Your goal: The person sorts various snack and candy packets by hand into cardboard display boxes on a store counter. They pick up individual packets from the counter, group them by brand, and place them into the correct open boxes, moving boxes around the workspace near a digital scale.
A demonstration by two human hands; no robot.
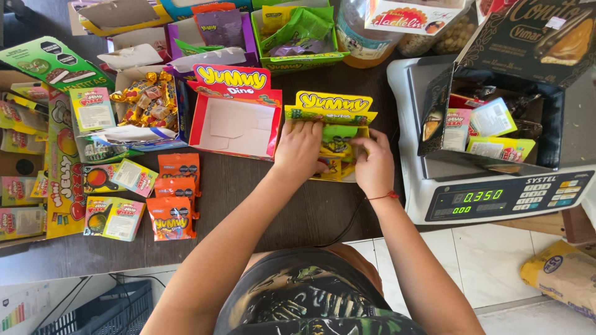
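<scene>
Both my hands are inside a yellow candy display box (332, 107) on the dark wooden counter. My left hand (300, 149) presses down on the small green and yellow candy packets (338, 138) stacked in the box. My right hand (372, 166), with a red thread on the wrist, grips the packets from the right side. To the left of the yellow box stands an empty red display box (236, 121), open and facing up.
A white electronic scale (496, 192) at the right carries a dark open carton (496, 74) with packets. Orange snack bags (174, 198) and small flat candy packs lie at the left. More open candy boxes (298, 34) line the far edge. A sack (562, 273) lies on the tiled floor.
</scene>
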